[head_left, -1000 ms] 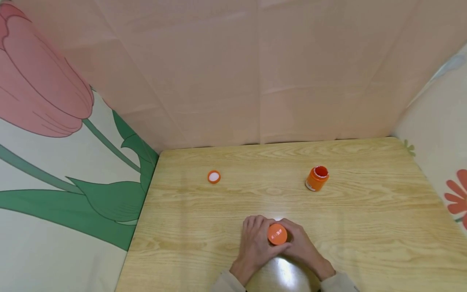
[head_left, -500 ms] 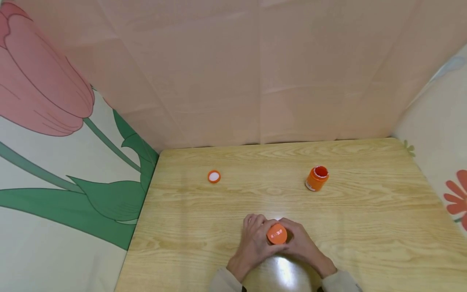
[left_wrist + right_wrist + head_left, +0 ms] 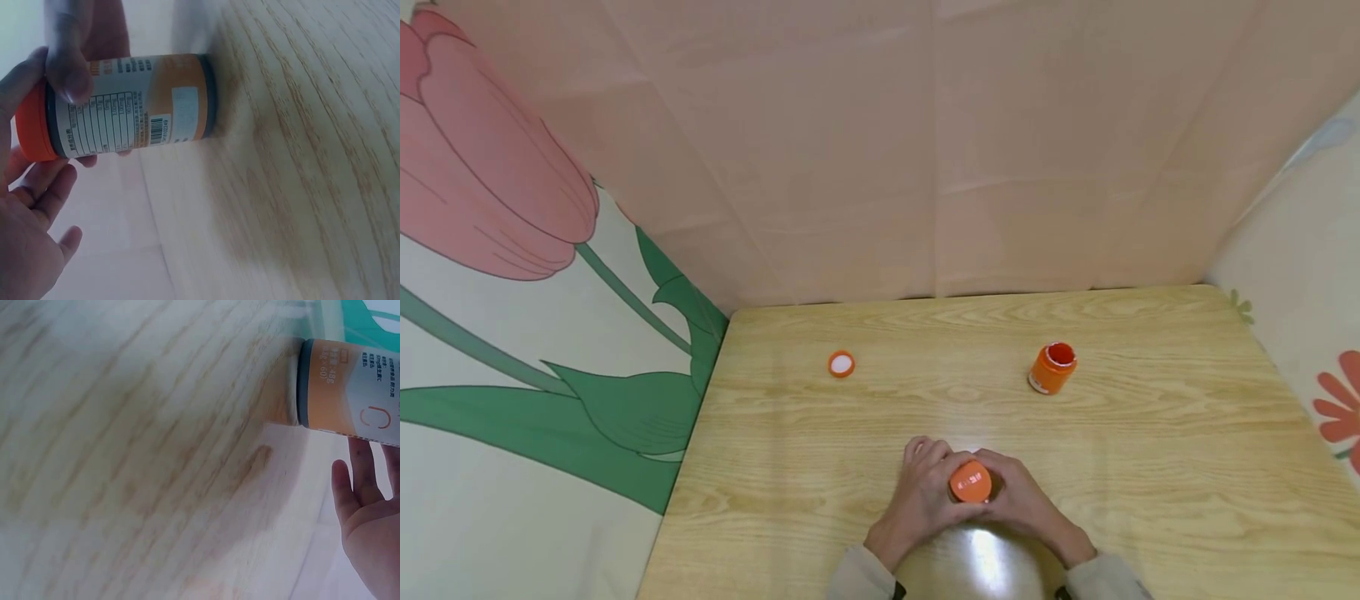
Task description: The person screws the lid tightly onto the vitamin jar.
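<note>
Both hands meet around a vitamin C bottle with an orange cap (image 3: 971, 482), near the front of the table. My left hand (image 3: 921, 494) grips the cap, thumb on one side and fingers on the other. Lower down, my right hand (image 3: 1019, 502) holds the bottle's body; its thumb lies across the label in the left wrist view. The bottle's label (image 3: 134, 103) is white and orange, with a table of figures and a barcode. In the right wrist view the bottle's lower part (image 3: 331, 387) is at or just above the tabletop; I cannot tell whether it touches.
An open orange jar (image 3: 1051, 370) stands at the back right, its mouth uncovered. At the back left an orange lid (image 3: 841, 364) lies with its white inside up. The wooden table (image 3: 925, 400) ends against a pink sheet (image 3: 850, 167) behind.
My left hand has turned slightly around the cap, its wrist shifting a little left. The right hand stays on the bottle. Jar and lid have not moved.
</note>
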Demonstrator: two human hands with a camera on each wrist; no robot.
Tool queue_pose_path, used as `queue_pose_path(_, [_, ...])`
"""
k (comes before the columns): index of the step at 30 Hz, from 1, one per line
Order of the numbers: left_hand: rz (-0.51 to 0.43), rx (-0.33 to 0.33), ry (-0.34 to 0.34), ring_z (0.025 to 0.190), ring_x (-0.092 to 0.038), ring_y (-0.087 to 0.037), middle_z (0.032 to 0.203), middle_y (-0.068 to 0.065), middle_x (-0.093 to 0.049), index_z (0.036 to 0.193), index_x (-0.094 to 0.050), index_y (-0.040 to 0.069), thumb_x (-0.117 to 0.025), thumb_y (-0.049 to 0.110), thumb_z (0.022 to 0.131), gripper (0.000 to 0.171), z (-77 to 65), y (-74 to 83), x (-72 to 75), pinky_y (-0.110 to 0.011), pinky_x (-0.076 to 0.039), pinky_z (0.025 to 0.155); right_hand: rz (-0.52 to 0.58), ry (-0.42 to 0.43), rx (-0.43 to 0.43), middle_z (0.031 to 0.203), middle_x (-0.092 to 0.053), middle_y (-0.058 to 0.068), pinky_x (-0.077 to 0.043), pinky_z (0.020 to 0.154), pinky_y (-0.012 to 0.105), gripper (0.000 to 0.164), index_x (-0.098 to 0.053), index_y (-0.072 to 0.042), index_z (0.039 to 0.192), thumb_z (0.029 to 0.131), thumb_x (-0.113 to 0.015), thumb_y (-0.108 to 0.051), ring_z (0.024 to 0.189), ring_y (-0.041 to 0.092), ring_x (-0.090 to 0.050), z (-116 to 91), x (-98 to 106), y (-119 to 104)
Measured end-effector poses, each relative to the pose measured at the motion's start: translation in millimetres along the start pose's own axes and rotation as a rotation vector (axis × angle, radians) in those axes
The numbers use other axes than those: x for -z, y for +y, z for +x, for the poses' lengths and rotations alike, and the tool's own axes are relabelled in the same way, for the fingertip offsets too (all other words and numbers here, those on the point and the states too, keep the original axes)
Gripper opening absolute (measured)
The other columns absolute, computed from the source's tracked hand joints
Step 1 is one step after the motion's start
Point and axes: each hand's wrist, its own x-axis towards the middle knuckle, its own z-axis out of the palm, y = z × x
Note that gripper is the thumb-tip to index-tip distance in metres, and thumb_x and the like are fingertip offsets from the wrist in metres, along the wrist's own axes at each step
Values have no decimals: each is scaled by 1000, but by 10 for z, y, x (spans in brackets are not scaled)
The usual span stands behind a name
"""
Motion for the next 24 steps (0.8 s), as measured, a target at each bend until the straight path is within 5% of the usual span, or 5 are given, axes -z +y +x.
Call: queue_pose_path(24, [-42, 12, -22, 89, -49, -6, 87, 9, -52, 109, -69, 24, -84, 56, 67, 55, -19, -51, -20, -34, -40, 98, 24, 30, -52, 100, -70, -12, -51, 86, 25, 57, -68, -23, 113, 62, -92, -22, 93, 0, -62, -52, -77, 5])
